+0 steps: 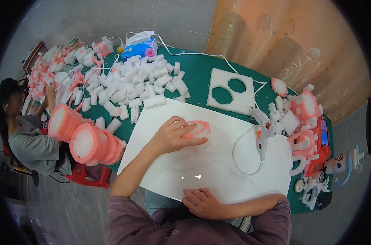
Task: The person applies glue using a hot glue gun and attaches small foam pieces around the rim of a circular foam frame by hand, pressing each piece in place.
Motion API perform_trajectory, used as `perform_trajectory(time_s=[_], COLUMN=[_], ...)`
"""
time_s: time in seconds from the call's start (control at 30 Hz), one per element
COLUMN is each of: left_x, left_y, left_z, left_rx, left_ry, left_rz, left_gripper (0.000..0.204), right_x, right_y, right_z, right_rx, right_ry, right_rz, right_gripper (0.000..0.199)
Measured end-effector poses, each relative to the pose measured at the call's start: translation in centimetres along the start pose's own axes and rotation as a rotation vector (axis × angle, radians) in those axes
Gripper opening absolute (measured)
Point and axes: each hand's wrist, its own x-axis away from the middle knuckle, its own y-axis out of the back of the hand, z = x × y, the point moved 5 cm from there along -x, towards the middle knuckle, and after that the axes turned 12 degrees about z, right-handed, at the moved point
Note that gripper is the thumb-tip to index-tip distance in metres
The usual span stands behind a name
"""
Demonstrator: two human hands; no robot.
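Observation:
My left hand [175, 135] is closed over a small round foam piece [201, 127] with a pink rim and a white middle, against the glossy white board [169, 175]. My thumb and fingers hold it from the left and from above, so part of it is hidden. At the board's near edge my right hand [204, 203] lies with its fingers apart, holding nothing. A white glue gun [264, 128] stands at the board's right side, its cable looped on the surface.
White foam blocks [132, 79] heap up at the back left. A foam sheet [244, 100] with two round holes lies behind the board. Stacked pink-and-white foam rounds [85, 143] stand left; more foam pieces [306, 106] crowd the right. At far left another person [32, 136] handles foam.

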Motion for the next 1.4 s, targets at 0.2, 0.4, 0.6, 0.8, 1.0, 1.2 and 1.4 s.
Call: perform_trajectory(time_s=[0.2, 0.4, 0.6, 0.8, 1.0, 1.2, 1.4], left_x=[-0.05, -0.14, -0.02, -0.04, -0.22, -0.09, 0.02], left_y=[0.05, 0.14, 0.01, 0.12, 0.16, 0.14, -0.02], left_z=[-0.10, -0.03, -0.09, -0.19, -0.13, -0.31, -0.16], left_rx=[0.027, 0.021, 0.032, 0.031, 0.045, 0.034, 0.030], left_ry=[-0.026, -0.030, -0.026, -0.031, -0.029, -0.029, -0.025], left_rz=[-0.019, -0.001, -0.006, -0.006, -0.007, 0.003, 0.009], left_gripper=[0.031, 0.032, 0.033, 0.033, 0.031, 0.031, 0.032], right_x=[0.24, 0.15, 0.19, 0.08, 0.08, 0.19, 0.13], right_y=[-0.25, -0.24, -0.37, -0.12, -0.04, -0.25, -0.16], right_z=[-0.08, -0.11, -0.20, -0.07, -0.15, -0.15, -0.10], right_rx=[-0.031, -0.008, -0.049, -0.029, -0.029, -0.073, -0.027], right_ry=[-0.013, -0.008, -0.023, -0.014, -0.018, -0.019, -0.014], right_rz=[-0.024, 0.002, -0.023, 0.002, 0.002, -0.040, -0.006], right_gripper=[0.035, 0.037, 0.038, 0.036, 0.036, 0.039, 0.038])
